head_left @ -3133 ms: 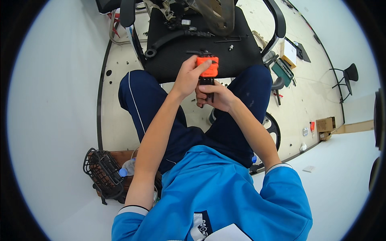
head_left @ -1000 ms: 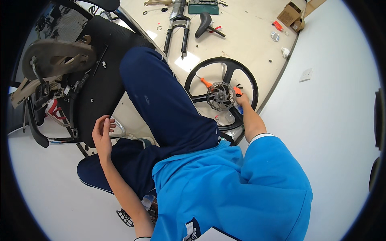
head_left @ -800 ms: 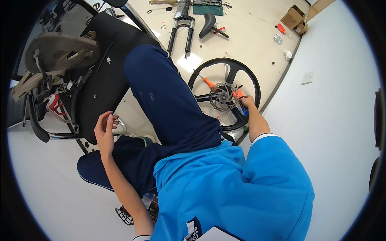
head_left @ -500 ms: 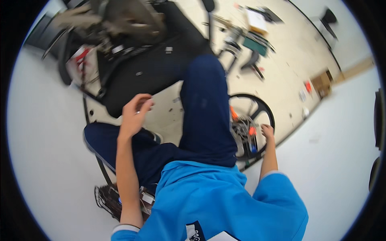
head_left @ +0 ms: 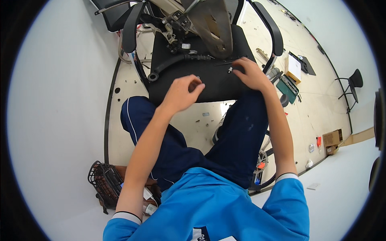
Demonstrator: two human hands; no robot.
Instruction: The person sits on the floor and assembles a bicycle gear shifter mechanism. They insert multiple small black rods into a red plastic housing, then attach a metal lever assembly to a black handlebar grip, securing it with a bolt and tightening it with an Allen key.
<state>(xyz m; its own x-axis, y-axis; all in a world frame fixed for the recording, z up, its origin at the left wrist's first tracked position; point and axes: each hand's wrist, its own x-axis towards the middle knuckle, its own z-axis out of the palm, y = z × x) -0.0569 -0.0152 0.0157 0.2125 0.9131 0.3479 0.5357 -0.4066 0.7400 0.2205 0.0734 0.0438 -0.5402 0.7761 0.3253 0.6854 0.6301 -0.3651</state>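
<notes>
Left hand (head_left: 183,91) is seen in the head view raised just above the front part of a black chair seat (head_left: 209,82), its fingers curled loosely toward the thumb with nothing visibly pinched between them. Right hand (head_left: 250,74) is laid farther back on the same seat, palm down and fingers bent; a small silver part (head_left: 230,70) lies at its fingertips, and whether it is actually gripped cannot be told. A thin dark rod (head_left: 225,63) is seen lying on the seat just beyond that hand.

A black curved bar (head_left: 173,64) with a ring at its lower end is stretched across the rear of the seat. Behind it, a grey metal assembly (head_left: 209,20) with a broad tan plate is rested against the chair back. The seat is flanked by black armrests (head_left: 130,26) on both sides.

Dark blue trousers (head_left: 169,140) and a bright blue shirt (head_left: 209,205) are worn by the person, who is seated on a pale floor (head_left: 197,124). A black wire basket (head_left: 105,182) is placed at the person's left hip. A black wheel (head_left: 261,166) is partly hidden behind the right arm. A cardboard box (head_left: 331,138) and a green case (head_left: 287,88) are set farther off to the right.
</notes>
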